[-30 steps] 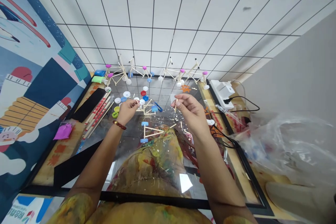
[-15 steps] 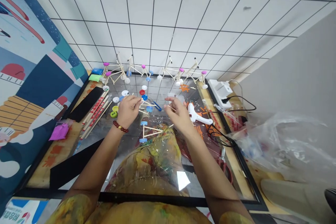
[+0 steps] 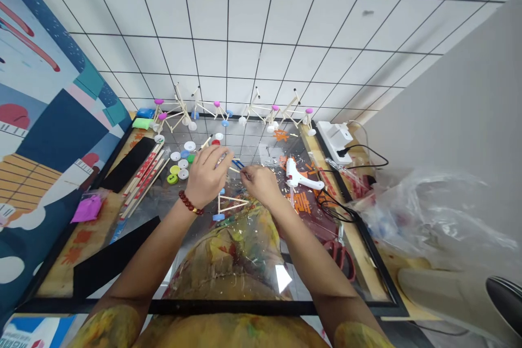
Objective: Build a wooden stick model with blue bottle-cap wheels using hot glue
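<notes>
My left hand (image 3: 210, 174), a beaded bracelet at its wrist, is closed around a frame of thin wooden sticks (image 3: 207, 142), mostly hidden under the fingers. One stick with a dark tip pokes out above the knuckles. To its right, my right hand (image 3: 261, 182) pinches the pale stick end of that frame between thumb and fingers. Just behind the fingertips lies a blue utility knife (image 3: 237, 163). A triangular stick frame with blue bottle-cap wheels (image 3: 219, 217) rests on the glass table nearer my body.
Several stick tricycles (image 3: 275, 114) line the back wall. Loose bottle caps (image 3: 175, 169) and wooden sticks (image 3: 147, 176) lie left. To the right are a white glue gun (image 3: 304, 178) with its cord, red-handled scissors (image 3: 342, 258), a power strip (image 3: 335, 141) and plastic bags (image 3: 432, 212).
My right hand has come left and closed on the stick frame. My left hand has shifted slightly right, and the dark-tipped stick now shows above it. The view has moved a little.
</notes>
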A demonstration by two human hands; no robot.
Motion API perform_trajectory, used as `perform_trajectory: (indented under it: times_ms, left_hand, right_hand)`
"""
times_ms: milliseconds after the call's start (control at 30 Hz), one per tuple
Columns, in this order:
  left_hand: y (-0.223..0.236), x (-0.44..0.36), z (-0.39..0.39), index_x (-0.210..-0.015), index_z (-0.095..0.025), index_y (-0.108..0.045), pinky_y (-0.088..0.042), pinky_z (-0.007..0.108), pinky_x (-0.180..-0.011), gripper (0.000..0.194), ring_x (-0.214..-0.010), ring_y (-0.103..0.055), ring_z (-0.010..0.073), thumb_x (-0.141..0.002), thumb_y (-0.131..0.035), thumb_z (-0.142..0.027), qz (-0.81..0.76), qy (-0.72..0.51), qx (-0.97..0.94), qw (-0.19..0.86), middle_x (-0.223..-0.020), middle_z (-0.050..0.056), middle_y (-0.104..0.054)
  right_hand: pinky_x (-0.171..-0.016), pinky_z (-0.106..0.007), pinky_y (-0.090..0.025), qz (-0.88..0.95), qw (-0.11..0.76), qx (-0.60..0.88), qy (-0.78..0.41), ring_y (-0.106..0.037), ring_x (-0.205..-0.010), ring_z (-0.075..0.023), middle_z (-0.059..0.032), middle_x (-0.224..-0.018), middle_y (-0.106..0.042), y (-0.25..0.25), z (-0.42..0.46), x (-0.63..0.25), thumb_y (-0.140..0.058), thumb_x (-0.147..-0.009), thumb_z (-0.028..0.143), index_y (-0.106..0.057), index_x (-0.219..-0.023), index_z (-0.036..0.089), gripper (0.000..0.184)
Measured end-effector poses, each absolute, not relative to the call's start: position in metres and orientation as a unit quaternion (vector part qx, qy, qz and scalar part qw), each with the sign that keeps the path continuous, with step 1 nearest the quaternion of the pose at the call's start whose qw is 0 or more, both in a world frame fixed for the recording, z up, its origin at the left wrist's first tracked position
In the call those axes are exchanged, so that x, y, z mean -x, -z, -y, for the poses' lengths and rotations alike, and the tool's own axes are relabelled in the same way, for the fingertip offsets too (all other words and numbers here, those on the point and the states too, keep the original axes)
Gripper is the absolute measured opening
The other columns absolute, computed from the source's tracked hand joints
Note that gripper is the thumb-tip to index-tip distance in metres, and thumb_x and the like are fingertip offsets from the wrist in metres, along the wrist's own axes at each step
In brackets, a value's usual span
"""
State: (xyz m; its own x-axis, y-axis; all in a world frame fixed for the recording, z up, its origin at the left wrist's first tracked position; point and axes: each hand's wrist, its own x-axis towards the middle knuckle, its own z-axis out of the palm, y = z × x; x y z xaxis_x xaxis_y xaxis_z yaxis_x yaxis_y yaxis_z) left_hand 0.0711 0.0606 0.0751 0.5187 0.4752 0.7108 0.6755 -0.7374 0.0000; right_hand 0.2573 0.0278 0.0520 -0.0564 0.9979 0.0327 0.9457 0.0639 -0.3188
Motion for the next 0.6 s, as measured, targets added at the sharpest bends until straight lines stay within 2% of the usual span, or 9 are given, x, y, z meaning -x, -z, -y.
perform_trajectory:
  times_ms: [100, 167, 233, 300, 367, 433, 500, 600]
  left_hand:
    - [-0.078, -0.058, -0.064, -0.132, -0.028, -0.053, -0.045, 0.046, -0.103, 0.051, -0.122, -0.056, 0.028, -0.084, -0.068, -0.021, 0.316, 0.493, 0.792, 0.174, -0.128, 0.011, -0.061]
    - [-0.075, -0.049, -0.072, -0.143, -0.027, -0.041, -0.045, 0.048, -0.105, 0.071, -0.128, -0.052, 0.0303, -0.08, -0.074, -0.031, 0.348, 0.549, 0.749, 0.127, -0.137, 0.014, -0.054]
    - [-0.064, -0.044, -0.084, -0.151, -0.025, -0.029, -0.045, 0.049, -0.107, 0.087, -0.134, -0.048, 0.0314, -0.079, -0.075, -0.041, 0.392, 0.549, 0.738, -0.011, -0.145, 0.017, -0.046]
    - [-0.05, -0.044, -0.097, -0.153, -0.025, -0.022, -0.045, 0.049, -0.108, 0.093, -0.136, -0.048, 0.0309, -0.079, -0.073, -0.048, 0.403, 0.508, 0.738, -0.185, -0.149, 0.018, -0.045]
    - [-0.039, -0.046, -0.108, -0.153, -0.023, -0.023, -0.042, 0.05, -0.11, 0.096, -0.138, -0.045, 0.0323, -0.077, -0.074, -0.051, 0.394, 0.461, 0.735, -0.305, -0.15, 0.019, -0.045]
    - [-0.032, -0.05, -0.116, -0.152, -0.022, -0.029, -0.037, 0.052, -0.114, 0.094, -0.142, -0.041, 0.0332, -0.075, -0.076, -0.05, 0.376, 0.412, 0.746, -0.365, -0.152, 0.019, -0.043]
    - [-0.031, -0.054, -0.12, -0.147, -0.02, -0.039, -0.035, 0.05, -0.116, 0.085, -0.141, -0.043, 0.0328, -0.076, -0.075, -0.046, 0.353, 0.37, 0.764, -0.393, -0.15, 0.018, -0.047]
    - [-0.032, -0.058, -0.122, -0.139, -0.017, -0.05, -0.041, 0.049, -0.112, 0.07, -0.13, -0.054, 0.0315, -0.077, -0.072, -0.039, 0.358, 0.347, 0.771, -0.395, -0.138, 0.016, -0.059]
  right_hand:
    - [-0.074, -0.027, -0.043, 0.718, 0.107, 0.678, -0.118, -0.068, -0.092, -0.0205, -0.0061, -0.102, -0.075, -0.047, -0.032, -0.262, -0.046, -0.095, 0.027, -0.073, -0.105, 0.025, 0.029]
    - [-0.076, -0.027, -0.043, 0.717, 0.105, 0.679, -0.119, -0.068, -0.094, -0.0205, -0.0063, -0.104, -0.075, -0.042, -0.034, -0.265, -0.046, -0.095, 0.027, -0.072, -0.107, 0.025, 0.029]
    - [-0.077, -0.026, -0.042, 0.719, 0.1, 0.677, -0.121, -0.067, -0.095, -0.0201, -0.0063, -0.105, -0.075, -0.039, -0.035, -0.267, -0.046, -0.095, 0.026, -0.072, -0.106, 0.024, 0.029]
    - [-0.077, -0.026, -0.042, 0.723, 0.092, 0.673, -0.125, -0.067, -0.095, -0.0198, -0.0064, -0.104, -0.074, -0.037, -0.036, -0.268, -0.046, -0.094, 0.024, -0.072, -0.105, 0.024, 0.028]
    - [-0.076, -0.026, -0.042, 0.724, 0.087, 0.672, -0.127, -0.067, -0.094, -0.0199, -0.0069, -0.103, -0.074, -0.037, -0.036, -0.269, -0.047, -0.094, 0.024, -0.072, -0.104, 0.024, 0.027]
    - [-0.076, -0.027, -0.041, 0.723, 0.085, 0.673, -0.128, -0.067, -0.093, -0.0202, -0.0073, -0.103, -0.074, -0.037, -0.036, -0.269, -0.047, -0.095, 0.025, -0.072, -0.105, 0.024, 0.027]
    - [-0.076, -0.027, -0.041, 0.72, 0.084, 0.677, -0.129, -0.067, -0.094, -0.0206, -0.0078, -0.104, -0.073, -0.036, -0.036, -0.27, -0.046, -0.095, 0.026, -0.072, -0.105, 0.024, 0.028]
    - [-0.075, -0.028, -0.041, 0.71, 0.086, 0.686, -0.133, -0.067, -0.095, -0.0216, -0.0083, -0.106, -0.073, -0.034, -0.038, -0.272, -0.045, -0.095, 0.024, -0.07, -0.107, 0.023, 0.028]
